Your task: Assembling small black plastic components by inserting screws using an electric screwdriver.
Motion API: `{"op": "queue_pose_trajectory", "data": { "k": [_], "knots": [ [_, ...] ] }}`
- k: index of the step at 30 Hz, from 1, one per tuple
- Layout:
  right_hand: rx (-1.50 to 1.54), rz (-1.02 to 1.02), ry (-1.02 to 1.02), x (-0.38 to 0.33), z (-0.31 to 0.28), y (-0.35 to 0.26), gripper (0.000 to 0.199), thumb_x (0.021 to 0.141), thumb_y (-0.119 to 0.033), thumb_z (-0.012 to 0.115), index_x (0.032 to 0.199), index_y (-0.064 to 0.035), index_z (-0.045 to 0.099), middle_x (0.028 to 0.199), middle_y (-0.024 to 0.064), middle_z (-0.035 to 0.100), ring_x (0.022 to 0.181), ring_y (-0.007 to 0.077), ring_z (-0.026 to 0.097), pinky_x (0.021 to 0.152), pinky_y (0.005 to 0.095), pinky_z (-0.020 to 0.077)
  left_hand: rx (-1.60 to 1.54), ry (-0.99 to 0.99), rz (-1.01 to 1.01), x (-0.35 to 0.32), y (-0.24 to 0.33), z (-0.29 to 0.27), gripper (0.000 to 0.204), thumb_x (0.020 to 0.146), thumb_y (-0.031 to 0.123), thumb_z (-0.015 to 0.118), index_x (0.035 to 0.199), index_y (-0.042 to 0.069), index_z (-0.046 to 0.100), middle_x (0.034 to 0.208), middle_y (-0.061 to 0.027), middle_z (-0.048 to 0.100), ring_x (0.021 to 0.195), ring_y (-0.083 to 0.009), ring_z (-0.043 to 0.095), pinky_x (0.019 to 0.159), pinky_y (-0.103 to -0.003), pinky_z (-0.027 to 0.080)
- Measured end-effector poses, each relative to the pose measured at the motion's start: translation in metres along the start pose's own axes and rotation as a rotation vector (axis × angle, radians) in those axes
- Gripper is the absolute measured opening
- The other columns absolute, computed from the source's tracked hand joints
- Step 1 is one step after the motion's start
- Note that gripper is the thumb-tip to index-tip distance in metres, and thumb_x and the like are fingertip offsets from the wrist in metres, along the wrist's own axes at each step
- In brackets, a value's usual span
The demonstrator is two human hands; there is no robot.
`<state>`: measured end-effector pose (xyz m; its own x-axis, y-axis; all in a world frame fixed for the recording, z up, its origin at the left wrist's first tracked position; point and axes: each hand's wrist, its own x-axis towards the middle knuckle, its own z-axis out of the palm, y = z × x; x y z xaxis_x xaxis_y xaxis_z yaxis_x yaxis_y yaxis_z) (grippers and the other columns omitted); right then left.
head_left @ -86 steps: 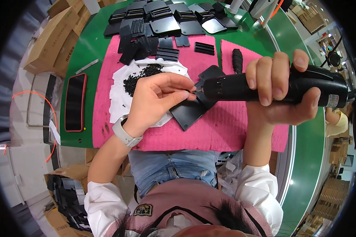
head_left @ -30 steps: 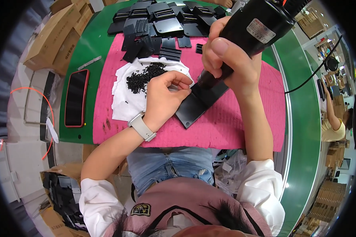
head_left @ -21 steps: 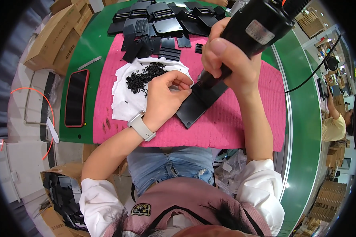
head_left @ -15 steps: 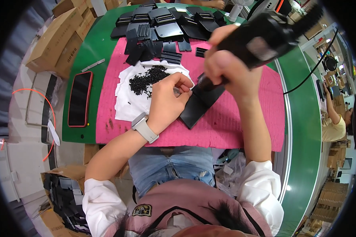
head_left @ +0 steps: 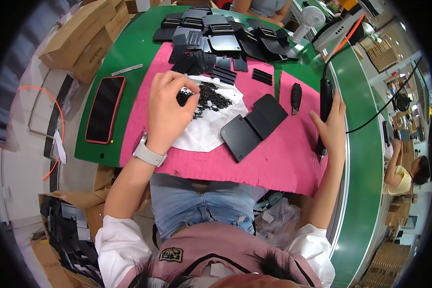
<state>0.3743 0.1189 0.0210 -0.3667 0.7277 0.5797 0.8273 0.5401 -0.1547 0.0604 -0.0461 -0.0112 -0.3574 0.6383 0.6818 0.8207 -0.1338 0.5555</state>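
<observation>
My left hand (head_left: 170,103), thumb and fingertips curled close in a pinch, hovers at the left side of a heap of small black screws (head_left: 213,98). Anything between those fingertips is too small to make out. The screws lie on a crumpled white cloth (head_left: 199,139). My right hand (head_left: 332,125) rests over a black electric screwdriver (head_left: 326,96) at the mat's right edge, its thumb spread away from the tool. Between my hands, a black part of two flat, joined panels (head_left: 247,137) lies at a slant on the pink mat (head_left: 206,168).
A black-handled knife (head_left: 296,98) lies right of the panels. Stacked black plates (head_left: 225,43) crowd the far side. A red-edged phone (head_left: 105,110) and metal strip (head_left: 127,70) sit at left on the green table. A white fan (head_left: 313,18) stands far right, near another person's arms.
My right hand has brought the screwdriver from above the black panels down to the right edge and loosened its fingers. My left hand has left the panels for the screws.
</observation>
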Motion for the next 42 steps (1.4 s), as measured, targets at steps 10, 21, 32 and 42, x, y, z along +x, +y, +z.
{"op": "queue_pose_trajectory", "data": {
  "k": [10, 21, 32, 42],
  "knots": [
    [0.195, -0.885, -0.605, 0.011, -0.007, -0.115, 0.062, 0.057, 0.005, 0.065, 0.116, -0.0065, 0.053, 0.11, 0.0122, 0.055, 0.108, 0.0323, 0.053, 0.098, 0.0462, 0.0386, -0.24, 0.072, -0.036, -0.004, 0.007, -0.008, 0.011, 0.069, -0.001, 0.065, 0.076, 0.002, 0.058, 0.076, -0.0098, 0.059, 0.078, -0.0274, 0.059, 0.068, -0.036, 0.045],
    [1.146, -0.339, -0.284, -0.058, 0.007, -0.169, 0.117, 0.059, -0.021, 0.087, 0.145, -0.0024, 0.011, 0.121, 0.0142, 0.044, 0.114, 0.0263, 0.047, 0.095, 0.0387, 0.0423, -1.292, -0.143, -0.281, -0.054, 0.062, -0.028, 0.086, 0.072, 0.049, 0.076, 0.131, 0.004, 0.033, 0.112, -0.0091, 0.057, 0.099, -0.0197, 0.059, 0.084, -0.035, 0.046],
    [1.032, -0.506, -0.335, -0.061, -0.012, -0.204, 0.031, 0.086, -0.016, 0.064, 0.109, 0.0041, 0.062, 0.099, 0.0158, 0.065, 0.09, 0.0263, 0.06, 0.08, 0.0348, 0.0484, -0.785, 0.134, -0.247, -0.093, 0.052, -0.055, 0.063, 0.077, 0.022, 0.07, 0.121, -0.007, 0.035, 0.082, -0.0232, 0.058, 0.073, -0.0387, 0.058, 0.06, -0.042, 0.043],
    [1.584, -0.241, -0.904, -0.048, -0.002, -0.23, 0.037, 0.091, -0.025, 0.048, 0.107, 0.0065, 0.059, 0.097, 0.0218, 0.065, 0.087, 0.0335, 0.064, 0.073, 0.0382, 0.052, -0.496, 0.421, -0.093, -0.147, 0.013, -0.144, 0.07, 0.074, 0.036, 0.076, 0.123, -0.002, 0.043, 0.101, -0.0177, 0.06, 0.095, -0.0345, 0.06, 0.08, -0.037, 0.047]
  ]
}}
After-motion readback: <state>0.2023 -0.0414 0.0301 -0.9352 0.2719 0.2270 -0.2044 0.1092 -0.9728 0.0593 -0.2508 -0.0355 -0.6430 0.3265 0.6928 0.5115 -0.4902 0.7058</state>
